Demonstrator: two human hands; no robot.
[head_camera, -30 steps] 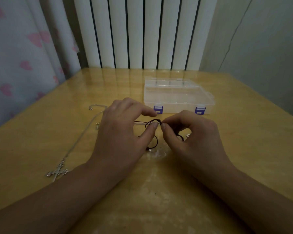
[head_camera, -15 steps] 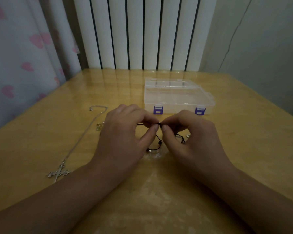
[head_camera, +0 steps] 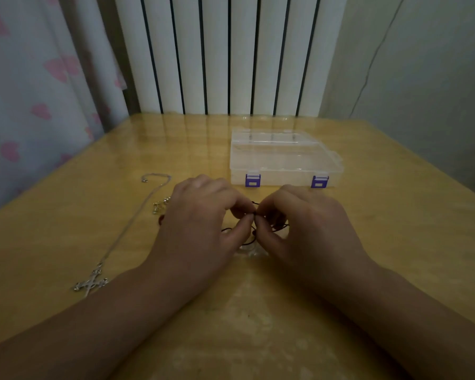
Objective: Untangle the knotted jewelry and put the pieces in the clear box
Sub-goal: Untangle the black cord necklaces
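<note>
Black cord [head_camera: 254,212], thin and knotted, runs between both hands just above the wooden table [head_camera: 395,229], with loose loops drooping beneath the fingertips. The left hand [head_camera: 200,215] and right hand [head_camera: 305,218] each pinch it between thumb and forefinger, tips almost touching. Compared with half a second ago, the hands sit a little closer together. The clear box [head_camera: 283,157] lies shut just beyond them, purple latches facing near. A silver cross necklace [head_camera: 91,282] stretches along the left, beside a small gold chain [head_camera: 161,205].

Glossy wooden table [head_camera: 395,242], closed clear box [head_camera: 283,157] with 2 purple latches, silver cross necklace [head_camera: 89,283], black cord [head_camera: 226,230]
</note>
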